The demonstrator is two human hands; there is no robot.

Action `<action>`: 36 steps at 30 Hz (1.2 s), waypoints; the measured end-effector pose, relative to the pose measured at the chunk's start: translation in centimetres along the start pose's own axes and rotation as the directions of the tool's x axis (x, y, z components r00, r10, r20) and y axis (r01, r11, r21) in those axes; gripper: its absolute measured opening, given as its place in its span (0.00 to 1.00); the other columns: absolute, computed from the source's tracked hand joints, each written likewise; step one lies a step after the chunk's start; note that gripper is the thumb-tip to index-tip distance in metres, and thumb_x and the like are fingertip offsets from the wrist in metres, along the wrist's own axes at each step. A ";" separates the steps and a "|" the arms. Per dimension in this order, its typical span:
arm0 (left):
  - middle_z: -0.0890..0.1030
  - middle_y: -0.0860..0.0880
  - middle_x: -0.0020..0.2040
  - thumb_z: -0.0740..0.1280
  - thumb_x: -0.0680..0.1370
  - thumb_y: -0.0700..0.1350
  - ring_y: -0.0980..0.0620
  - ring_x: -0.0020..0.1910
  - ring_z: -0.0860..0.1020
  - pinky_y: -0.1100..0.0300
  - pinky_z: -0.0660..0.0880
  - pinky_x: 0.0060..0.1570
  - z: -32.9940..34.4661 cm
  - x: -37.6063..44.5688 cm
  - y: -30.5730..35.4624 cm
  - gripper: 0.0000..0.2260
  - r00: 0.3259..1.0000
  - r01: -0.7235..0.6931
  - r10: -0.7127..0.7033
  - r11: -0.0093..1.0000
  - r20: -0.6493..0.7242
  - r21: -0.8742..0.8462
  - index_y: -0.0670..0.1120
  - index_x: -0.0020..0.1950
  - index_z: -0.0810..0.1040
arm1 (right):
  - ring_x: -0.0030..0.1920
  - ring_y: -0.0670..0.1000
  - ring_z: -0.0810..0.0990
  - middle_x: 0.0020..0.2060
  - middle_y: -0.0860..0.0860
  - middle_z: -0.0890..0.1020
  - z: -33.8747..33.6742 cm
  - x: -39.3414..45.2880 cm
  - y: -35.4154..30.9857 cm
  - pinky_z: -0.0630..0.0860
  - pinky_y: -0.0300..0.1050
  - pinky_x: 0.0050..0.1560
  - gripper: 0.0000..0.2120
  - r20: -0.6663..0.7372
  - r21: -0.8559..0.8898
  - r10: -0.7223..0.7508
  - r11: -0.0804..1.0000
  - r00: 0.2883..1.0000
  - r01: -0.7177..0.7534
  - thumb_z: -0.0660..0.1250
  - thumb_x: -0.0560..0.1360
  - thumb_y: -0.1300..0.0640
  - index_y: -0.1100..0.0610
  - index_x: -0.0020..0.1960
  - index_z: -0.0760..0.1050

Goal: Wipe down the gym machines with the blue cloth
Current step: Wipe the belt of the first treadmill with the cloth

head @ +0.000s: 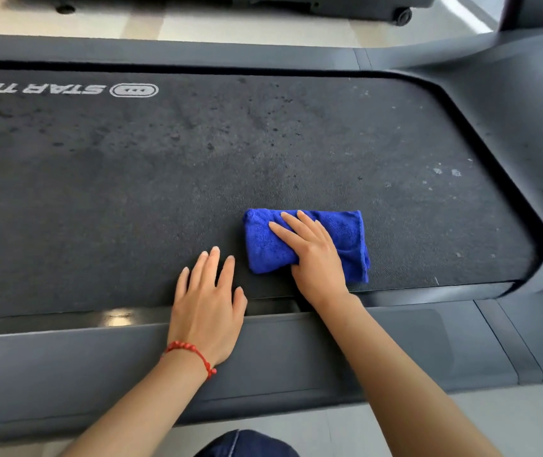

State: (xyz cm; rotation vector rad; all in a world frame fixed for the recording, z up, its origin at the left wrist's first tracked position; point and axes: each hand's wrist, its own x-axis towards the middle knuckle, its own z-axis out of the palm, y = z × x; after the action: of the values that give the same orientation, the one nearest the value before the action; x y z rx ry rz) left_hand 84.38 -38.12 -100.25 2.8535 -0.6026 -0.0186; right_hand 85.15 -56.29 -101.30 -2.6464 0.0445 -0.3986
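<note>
While my right hand (313, 255) presses the folded blue cloth (306, 244) flat, low and right of centre on the treadmill belt (164, 179), my left hand (209, 303) rests spread beside it; next, probably, sweep toward the spotted upper belt.

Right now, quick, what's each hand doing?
Left hand: open, resting flat on the treadmill, holding nothing.
Right hand: open, straight fingers pressing the blue cloth.
</note>
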 end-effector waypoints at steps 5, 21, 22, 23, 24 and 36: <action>0.74 0.37 0.64 0.51 0.74 0.49 0.39 0.64 0.72 0.41 0.69 0.59 0.1 0.0 0.0 0.25 1.000 -0.005 0.005 1.000 -0.013 0.002 0.38 0.63 0.76 | 0.66 0.62 0.70 0.63 0.56 0.76 0.4 2.6 1.0 0.57 0.50 0.67 0.29 -0.030 -0.013 -0.018 1.000 0.999 0.018 0.58 0.64 0.71 0.56 0.63 0.75; 0.72 0.39 0.67 0.52 0.76 0.50 0.41 0.66 0.70 0.43 0.68 0.62 0.6 0.0 -0.1 0.24 0.998 0.000 0.002 0.999 -0.062 0.034 0.40 0.65 0.74 | 0.71 0.57 0.62 0.69 0.54 0.69 1.6 14.4 5.1 0.52 0.45 0.71 0.28 0.011 -0.047 0.009 0.999 1.000 -0.009 0.58 0.71 0.70 0.54 0.68 0.69; 0.72 0.40 0.67 0.52 0.76 0.50 0.41 0.66 0.70 0.43 0.68 0.62 0.6 0.0 -0.2 0.24 0.998 -0.001 0.003 0.999 -0.061 0.034 0.40 0.65 0.74 | 0.71 0.57 0.61 0.69 0.54 0.68 1.6 14.9 5.2 0.51 0.44 0.71 0.28 0.017 -0.053 0.017 0.998 1.000 -0.016 0.57 0.71 0.70 0.54 0.69 0.69; 0.72 0.40 0.67 0.51 0.76 0.50 0.42 0.66 0.70 0.43 0.68 0.62 0.6 -0.1 -0.2 0.24 0.998 -0.002 0.004 0.999 -0.063 0.035 0.40 0.65 0.74 | 0.72 0.56 0.61 0.69 0.53 0.68 1.6 15.4 5.3 0.51 0.44 0.71 0.28 0.023 -0.060 0.024 0.998 0.999 -0.023 0.57 0.71 0.70 0.53 0.69 0.68; 0.72 0.40 0.67 0.51 0.76 0.50 0.42 0.66 0.69 0.43 0.67 0.62 0.6 -0.1 -0.2 0.24 0.998 -0.002 0.004 0.999 -0.064 0.033 0.40 0.65 0.74 | 0.72 0.56 0.61 0.70 0.53 0.68 1.6 15.9 5.4 0.51 0.44 0.71 0.27 0.030 -0.066 0.031 0.997 0.999 -0.029 0.57 0.72 0.69 0.53 0.69 0.68; 0.74 0.39 0.64 0.51 0.74 0.49 0.41 0.63 0.73 0.42 0.69 0.59 0.5 0.0 -0.2 0.24 0.995 -0.007 0.008 1.000 -0.097 0.009 0.40 0.62 0.77 | 0.73 0.53 0.57 0.71 0.52 0.66 1.3 14.0 3.8 0.50 0.48 0.73 0.28 0.065 -0.035 0.058 0.998 0.996 -0.056 0.58 0.72 0.70 0.52 0.69 0.67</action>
State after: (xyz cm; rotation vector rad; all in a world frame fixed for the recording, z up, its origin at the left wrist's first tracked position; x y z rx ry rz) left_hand 84.41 -38.02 -100.77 2.8408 -0.5951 0.1243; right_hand 99.02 -60.51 -100.31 -2.6820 0.1070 -0.2942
